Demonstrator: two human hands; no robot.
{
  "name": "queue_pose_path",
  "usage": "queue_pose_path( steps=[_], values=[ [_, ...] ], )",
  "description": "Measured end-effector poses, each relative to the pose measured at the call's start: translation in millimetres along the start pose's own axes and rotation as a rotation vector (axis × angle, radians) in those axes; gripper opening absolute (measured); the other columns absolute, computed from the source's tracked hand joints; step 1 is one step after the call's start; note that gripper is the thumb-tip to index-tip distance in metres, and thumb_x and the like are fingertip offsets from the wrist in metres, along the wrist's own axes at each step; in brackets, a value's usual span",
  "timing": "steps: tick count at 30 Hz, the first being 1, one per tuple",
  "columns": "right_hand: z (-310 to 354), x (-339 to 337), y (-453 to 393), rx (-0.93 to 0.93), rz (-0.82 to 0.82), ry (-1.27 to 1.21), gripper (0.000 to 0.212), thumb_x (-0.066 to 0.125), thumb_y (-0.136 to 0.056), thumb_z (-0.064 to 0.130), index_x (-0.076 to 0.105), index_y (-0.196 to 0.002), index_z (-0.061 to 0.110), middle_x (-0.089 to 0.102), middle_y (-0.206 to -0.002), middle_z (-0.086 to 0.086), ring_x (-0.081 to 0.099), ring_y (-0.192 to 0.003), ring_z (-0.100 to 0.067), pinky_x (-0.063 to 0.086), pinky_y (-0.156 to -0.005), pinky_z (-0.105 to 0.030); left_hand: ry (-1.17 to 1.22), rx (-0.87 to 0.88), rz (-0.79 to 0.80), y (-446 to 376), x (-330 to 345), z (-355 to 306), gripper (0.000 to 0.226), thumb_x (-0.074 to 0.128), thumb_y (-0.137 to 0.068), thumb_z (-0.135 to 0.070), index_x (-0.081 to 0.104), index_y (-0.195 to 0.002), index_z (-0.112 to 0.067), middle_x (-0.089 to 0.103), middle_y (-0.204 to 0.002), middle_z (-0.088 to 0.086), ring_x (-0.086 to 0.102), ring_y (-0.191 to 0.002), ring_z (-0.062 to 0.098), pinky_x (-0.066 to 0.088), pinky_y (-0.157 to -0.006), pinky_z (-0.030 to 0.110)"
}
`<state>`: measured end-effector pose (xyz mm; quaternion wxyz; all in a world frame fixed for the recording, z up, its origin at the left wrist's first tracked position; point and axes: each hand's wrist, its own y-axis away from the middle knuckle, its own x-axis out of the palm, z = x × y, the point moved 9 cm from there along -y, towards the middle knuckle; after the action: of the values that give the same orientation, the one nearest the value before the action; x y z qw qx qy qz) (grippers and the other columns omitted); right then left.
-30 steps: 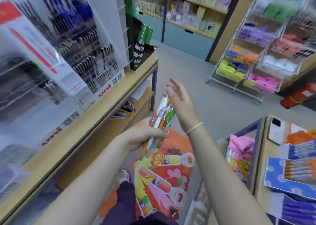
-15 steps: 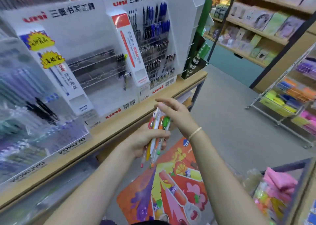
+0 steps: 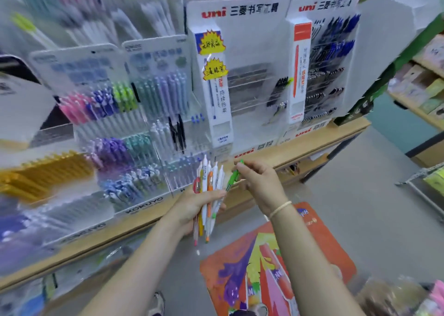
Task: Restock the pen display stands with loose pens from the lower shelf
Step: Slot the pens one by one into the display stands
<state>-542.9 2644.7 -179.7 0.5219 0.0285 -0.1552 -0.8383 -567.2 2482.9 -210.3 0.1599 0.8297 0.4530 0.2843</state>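
My left hand [image 3: 192, 206] grips a bundle of loose pens [image 3: 208, 190], white barrels with red, yellow and orange clips, held upright in front of the shelf. My right hand [image 3: 258, 182] pinches a green pen [image 3: 232, 177] by its top end, tilted just beside the bundle. Behind them stand clear pen display stands [image 3: 134, 133] with pink, purple, green and teal pens, and a white uni stand [image 3: 249, 92] whose tiers hold few pens. The lower shelf [image 3: 298, 169] shows under the wooden top at the right.
The wooden shelf top [image 3: 312, 142] runs from lower left to right. A second uni stand [image 3: 329, 70] holds blue and black pens. An orange floor sticker [image 3: 269, 267] lies on the grey floor. More shelving [image 3: 422, 84] stands at the far right.
The view has swung left toward the pen stands. My right hand has taken the green pen and drawn it away from the bundle in my left hand.
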Motion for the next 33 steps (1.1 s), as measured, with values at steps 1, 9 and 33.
queue_pose_path(
  steps=[1,9,33],
  values=[
    [-6.5,25.0,-0.6,0.023,0.026,-0.066,0.004,0.063,-0.094,0.008,0.066,-0.093,0.007,0.059,-0.087,-0.016,0.051,-0.061,-0.012,0.038,-0.049,-0.021,-0.006,0.015,-0.014,4.6,-23.3,-6.3,0.018,0.076,-0.078,-0.004,0.069,-0.095,-0.004,0.069,-0.076,0.014,0.069,-0.061,0.022,0.059,-0.059,0.030],
    [-9.1,115.0,3.7,0.047,0.039,-0.159,0.020,0.051,-0.102,0.014,0.066,-0.108,0.002,0.068,-0.082,-0.009,0.052,-0.055,-0.010,0.042,-0.052,-0.020,0.021,0.036,-0.056,16.5,-111.0,-29.0,0.018,0.081,-0.078,-0.004,0.067,-0.088,-0.002,0.069,-0.066,0.011,0.068,-0.056,0.019,0.057,-0.054,0.030],
    [78.1,-67.2,-229.2,-0.241,0.264,0.267,0.017,0.063,-0.095,0.008,0.068,-0.111,0.003,0.072,-0.099,-0.013,0.071,-0.091,-0.020,0.059,-0.083,-0.030,0.305,0.052,-0.508,-143.2,26.2,-20.9,0.013,0.062,-0.093,-0.004,0.071,-0.093,0.005,0.073,-0.077,0.015,0.072,-0.063,0.018,0.056,-0.054,0.025]
  ],
)
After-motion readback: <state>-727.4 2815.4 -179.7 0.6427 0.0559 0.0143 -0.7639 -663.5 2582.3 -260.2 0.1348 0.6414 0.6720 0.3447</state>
